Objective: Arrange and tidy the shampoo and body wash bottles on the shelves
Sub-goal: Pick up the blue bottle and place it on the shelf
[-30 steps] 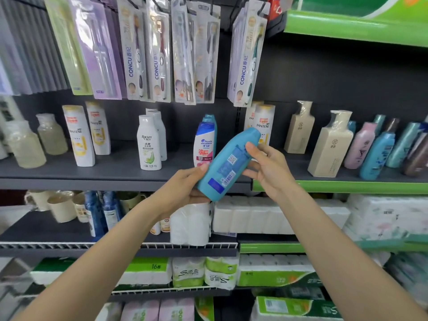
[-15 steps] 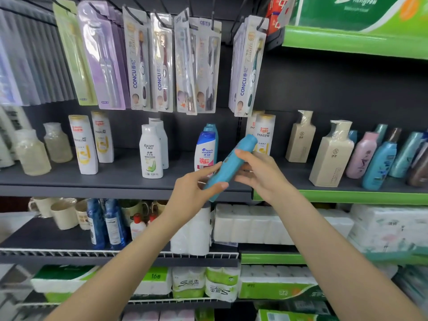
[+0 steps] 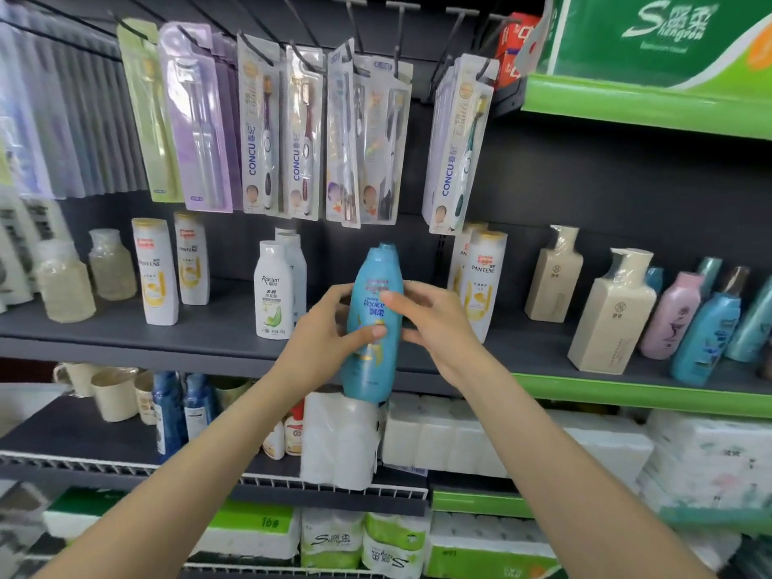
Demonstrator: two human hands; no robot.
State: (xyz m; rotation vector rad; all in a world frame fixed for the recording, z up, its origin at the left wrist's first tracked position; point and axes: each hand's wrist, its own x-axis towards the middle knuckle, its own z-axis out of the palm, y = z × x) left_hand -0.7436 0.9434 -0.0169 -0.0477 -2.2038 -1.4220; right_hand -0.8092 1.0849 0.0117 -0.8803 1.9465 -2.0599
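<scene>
I hold a teal Rejoice shampoo bottle (image 3: 373,328) upright in front of the dark middle shelf (image 3: 217,332), label facing me. My left hand (image 3: 323,336) grips its left side, thumb across the front. My right hand (image 3: 434,328) grips its right side with fingers curled round it. On the shelf stand white Pantene bottles at the left (image 3: 155,271) and at the right (image 3: 484,282), and a white Racien bottle (image 3: 273,290). The bottle in my hands hides whatever stands behind it.
Beige square bottles (image 3: 610,315), a pink bottle (image 3: 670,315) and teal bottles (image 3: 706,336) line the green-edged shelf to the right. Toothbrush packs (image 3: 300,135) hang above. Clear jars (image 3: 62,282) stand far left. Blue bottles (image 3: 171,411), cups and tissue packs (image 3: 459,436) fill the lower shelf.
The teal bottle has turned from tilted with its back label showing to upright with its front label facing me. Both hands shifted their grip round it and stayed on it.
</scene>
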